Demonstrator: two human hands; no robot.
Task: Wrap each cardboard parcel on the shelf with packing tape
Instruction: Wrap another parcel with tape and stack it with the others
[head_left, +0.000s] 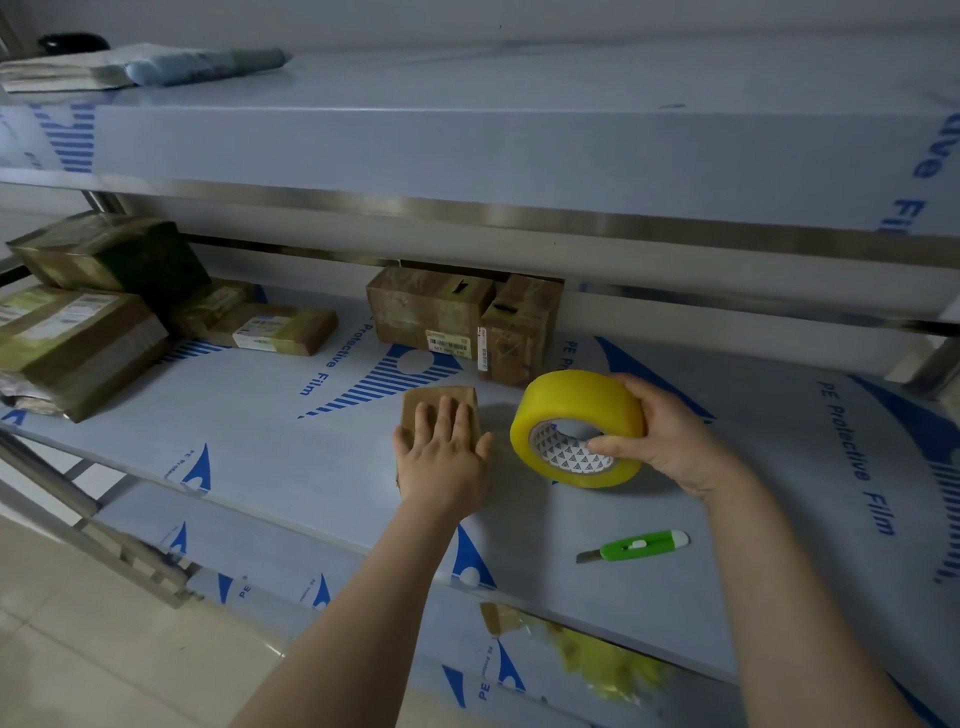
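Head view: the left hand (441, 457) is pressing flat, fingers straight, on a small cardboard parcel (415, 405) lying under them; the right hand (670, 436) is gripping the yellow packing tape roll (571, 400).

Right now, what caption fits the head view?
Left hand presses a small cardboard parcel; right hand holds a yellow tape roll.

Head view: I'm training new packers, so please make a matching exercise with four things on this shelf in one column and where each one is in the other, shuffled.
Things:
1. yellow tape roll
2. small parcel
3. green utility knife
4. pile of parcels

Places:
A. lying free near the front edge of the shelf
B. gripped by the right hand
C. under the flat left hand
D. stacked at the shelf's left end

Pairs: 1-B, 2-C, 3-A, 4-D.
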